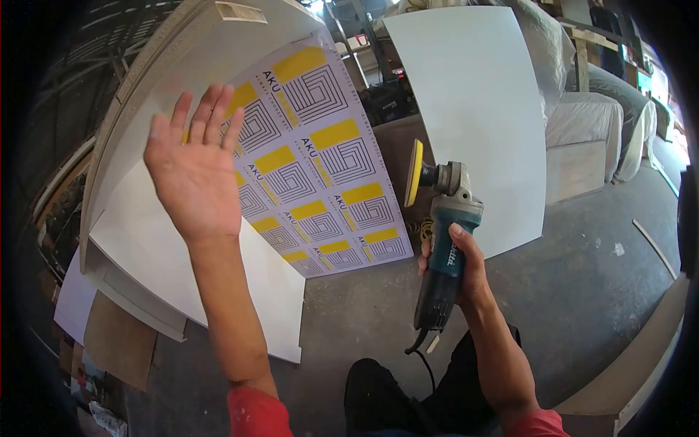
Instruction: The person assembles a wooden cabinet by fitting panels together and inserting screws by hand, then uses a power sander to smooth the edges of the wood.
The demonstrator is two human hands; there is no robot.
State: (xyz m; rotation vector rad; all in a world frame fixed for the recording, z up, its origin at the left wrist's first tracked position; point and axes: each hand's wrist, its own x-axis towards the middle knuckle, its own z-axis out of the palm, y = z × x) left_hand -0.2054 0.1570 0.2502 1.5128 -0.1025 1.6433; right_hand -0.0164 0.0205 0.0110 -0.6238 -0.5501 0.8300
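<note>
My right hand [470, 262] is wrapped round the body of a teal and black power tool [448, 247], thumb on top. The tool is held upright, its yellow round pad [414, 173] at the upper left and its black cord hanging down. My left hand [196, 175] is raised with the fingers spread and the palm showing, holding nothing. Behind it are a white curved panel [255, 291] and a sheet printed with yellow blocks and black line patterns [320, 167].
A large white board [480, 124] leans upright beyond the tool. Plastic-covered furniture [582, 120] stands at the upper right. A curved wooden piece [633, 364] lies at the lower right on the grey floor [575, 269], with a thin strip [654, 247] above it.
</note>
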